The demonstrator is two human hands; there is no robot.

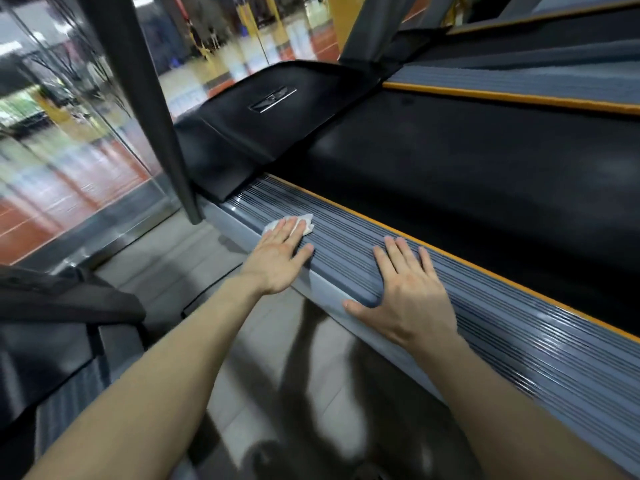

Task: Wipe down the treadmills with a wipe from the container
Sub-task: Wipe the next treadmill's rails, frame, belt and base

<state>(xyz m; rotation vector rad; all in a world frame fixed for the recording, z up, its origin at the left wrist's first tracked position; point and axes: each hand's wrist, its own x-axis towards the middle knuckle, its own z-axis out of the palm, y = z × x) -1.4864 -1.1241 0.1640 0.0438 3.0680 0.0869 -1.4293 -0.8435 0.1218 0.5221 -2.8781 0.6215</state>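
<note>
the small white crumpled wipe point(307, 225) is only pressed down, not gripped, so on a firm stroke it could bunch up or slip out from under the fingers, and the ridges of the ribbed grey side rail point(485, 306) would likely snag it. it lies close to the rail's outer edge, so a drifting stroke could drop it onto the grey tiled floor point(294, 375). a drift the other way would carry it over the thin orange strip point(519, 285) onto the black running belt point(450, 161). light pressure may also leave dirt in the grooves.

the wipe sits on the rail near its far end, just short of the glossy black motor cover point(277, 133). it lies beneath the fingers of the left hand point(277, 261), which is flat with fingers straight. only the wipe's far edge and corners show past the fingertips, and the thumb rests on the rail beside it. the right hand point(412, 296) is well apart from the wipe, nearer the person on the same rail. it is spread flat, holds nothing, and probably serves as a brace. a dark upright post point(152, 116) stands close on the left, so a long push forward might knock the hand against it.
</note>
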